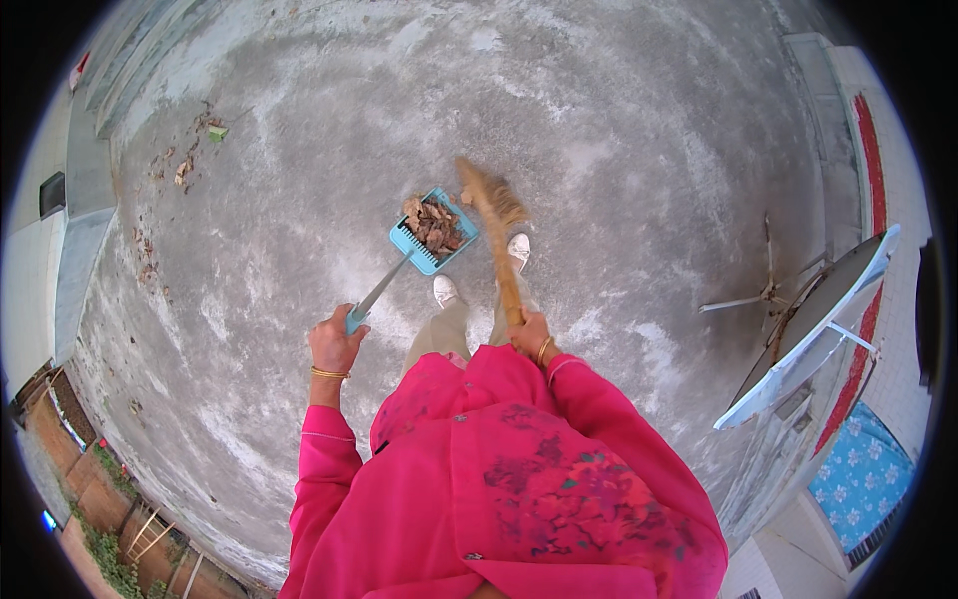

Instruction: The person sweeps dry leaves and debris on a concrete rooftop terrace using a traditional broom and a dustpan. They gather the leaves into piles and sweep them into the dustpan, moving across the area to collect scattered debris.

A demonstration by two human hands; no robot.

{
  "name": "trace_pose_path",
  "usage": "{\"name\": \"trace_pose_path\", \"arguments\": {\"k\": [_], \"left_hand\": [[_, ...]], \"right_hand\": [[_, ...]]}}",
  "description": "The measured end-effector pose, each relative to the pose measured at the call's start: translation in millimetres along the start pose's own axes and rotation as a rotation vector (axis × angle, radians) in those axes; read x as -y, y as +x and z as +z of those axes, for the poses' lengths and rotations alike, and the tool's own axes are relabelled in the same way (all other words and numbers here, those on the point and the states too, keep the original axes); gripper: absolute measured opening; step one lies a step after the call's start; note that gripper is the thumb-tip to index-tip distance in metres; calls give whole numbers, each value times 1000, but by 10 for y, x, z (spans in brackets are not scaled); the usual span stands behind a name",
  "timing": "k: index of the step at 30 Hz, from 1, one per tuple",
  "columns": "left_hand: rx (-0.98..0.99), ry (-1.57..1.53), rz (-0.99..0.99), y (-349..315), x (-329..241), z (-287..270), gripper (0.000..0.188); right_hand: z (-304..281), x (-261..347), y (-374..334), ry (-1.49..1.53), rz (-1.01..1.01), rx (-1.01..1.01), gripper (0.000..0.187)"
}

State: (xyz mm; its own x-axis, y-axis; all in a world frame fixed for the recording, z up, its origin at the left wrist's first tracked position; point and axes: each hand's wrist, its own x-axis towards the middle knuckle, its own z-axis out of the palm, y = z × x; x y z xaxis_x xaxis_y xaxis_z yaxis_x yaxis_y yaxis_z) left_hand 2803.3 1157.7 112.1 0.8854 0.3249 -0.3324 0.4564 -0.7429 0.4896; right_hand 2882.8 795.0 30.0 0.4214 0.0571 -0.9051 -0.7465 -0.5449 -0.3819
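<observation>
My left hand (336, 344) is closed round the handle of a blue dustpan (426, 264). Brown dry leaves (435, 226) lie heaped in the pan, which is on the concrete ahead of my feet. In my right hand (531, 335) I grip the handle of a straw broom (489, 205). Its bristles are at the right side of the dustpan, slightly smeared by motion. A bit of leaf shows between the broom head and the pan's edge.
Scattered dry leaves (183, 170) and a small green scrap (218, 133) lie at the far left. On the right stands a large satellite dish (813, 324) with a metal stand (768, 293). Low walls border both sides. A ladder (150, 534) shows at the lower left.
</observation>
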Motion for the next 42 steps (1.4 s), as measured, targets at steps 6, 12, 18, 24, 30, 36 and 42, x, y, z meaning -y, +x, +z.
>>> {"name": "trace_pose_path", "arguments": {"k": [6,12,18,24,30,36,42], "left_hand": [[-58,-51,15,-107,114,-25,38],[-169,-199,-53,-265,393,-61,37],[-278,-286,-108,-34,594,-75,36],[-428,-405,-124,300,670,-318,32],[-540,-555,-125,434,773,-582,27],[-571,-548,-290,386,1011,-769,26],[-613,-577,-411,244,1098,-935,26]], "right_hand": [[359,-63,-341,-24,-134,68,69],[202,157,-548,-45,-86,14,70],[-159,681,-709,-28,-259,-22,71],[-43,915,-512,75,-478,-160,66],[129,936,-400,529,-311,-108,60],[230,646,-738,597,-93,78,55],[725,392,-452,566,120,450,33]]}}
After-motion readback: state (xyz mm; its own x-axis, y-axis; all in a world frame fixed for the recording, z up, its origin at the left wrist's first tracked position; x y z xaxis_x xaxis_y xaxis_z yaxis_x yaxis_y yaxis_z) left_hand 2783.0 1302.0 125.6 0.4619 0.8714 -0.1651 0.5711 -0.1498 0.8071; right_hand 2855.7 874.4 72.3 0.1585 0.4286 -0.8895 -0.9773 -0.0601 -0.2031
